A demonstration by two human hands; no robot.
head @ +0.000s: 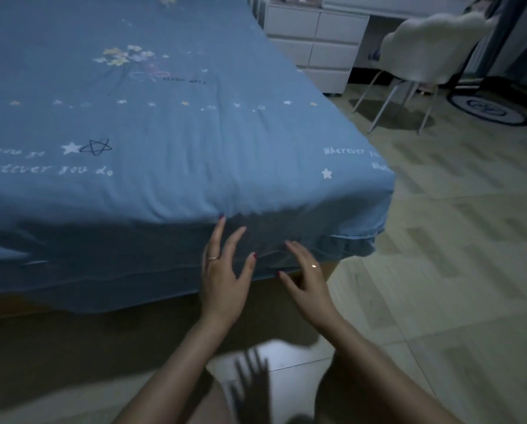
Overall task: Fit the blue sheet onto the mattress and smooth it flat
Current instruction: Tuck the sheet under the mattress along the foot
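The blue sheet (170, 123), printed with stars, flowers and white lettering, covers the top of the mattress and hangs down its near side. Shallow wrinkles run toward the near right corner (375, 185), where the sheet's hem bunches below. My left hand (222, 270) is spread open with straight fingers against the hanging side of the sheet. Just to its right, my right hand (305, 276) is also open, fingertips at the lower edge of the hanging cloth. Neither hand holds anything. The mattress itself is hidden under the sheet.
The wooden bed base (72, 332) shows below the sheet. A white drawer unit (314, 41) stands beyond the bed's right side, with a white chair (424, 56) on thin legs next to it. A round dark rug (488, 108) lies on the tiled floor (455, 255).
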